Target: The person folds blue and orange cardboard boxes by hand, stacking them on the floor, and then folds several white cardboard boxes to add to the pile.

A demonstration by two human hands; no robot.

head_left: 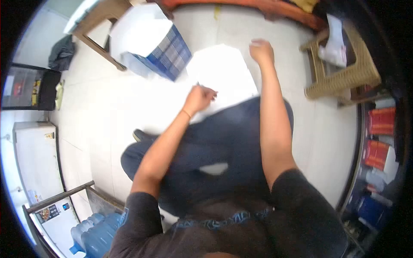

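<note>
A bright white sheet or panel (221, 64) with angled corners lies in front of my crossed legs; glare hides its surface. My left hand (200, 99) is over its near left edge with the fingers curled together. A small dark bit shows by the knuckles, too blurred to name. Beyond the right edge of the white piece, my right hand (262, 52) is raised with its fingers folded in; whatever they may hold is hidden. A blue and white box (170, 53) stands on the floor beyond my left hand, its top side washed out white.
Woven stools stand at the right (344, 79) and back left (97, 47). A shelf with red packs (382, 122) runs along the right. Blue water bottles (99, 234) are at the lower left, near a white cabinet (36, 155). A black bag (62, 53) lies by the wall.
</note>
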